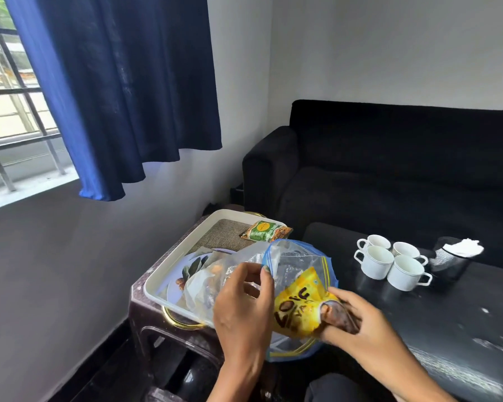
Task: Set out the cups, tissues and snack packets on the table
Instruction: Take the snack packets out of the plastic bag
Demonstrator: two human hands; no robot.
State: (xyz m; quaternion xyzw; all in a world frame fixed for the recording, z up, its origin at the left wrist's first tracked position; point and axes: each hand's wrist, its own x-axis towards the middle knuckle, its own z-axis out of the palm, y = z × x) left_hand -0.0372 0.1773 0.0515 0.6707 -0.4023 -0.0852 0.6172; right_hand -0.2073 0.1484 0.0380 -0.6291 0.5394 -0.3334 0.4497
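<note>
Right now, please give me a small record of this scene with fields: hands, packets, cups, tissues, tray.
left hand: left hand pinches the rim of the clear zip bag, holding it open
right hand: right hand grips the yellow snack packet at the bag's mouth
other packet: green snack packet lies on the far edge of the white tray
cups: four white cups grouped on the black table
tissues: white tissues in a dark holder, beside the cups
tray: on a brown stool, left of the table

Yellow packet (298,304): partial "LOV".
</note>
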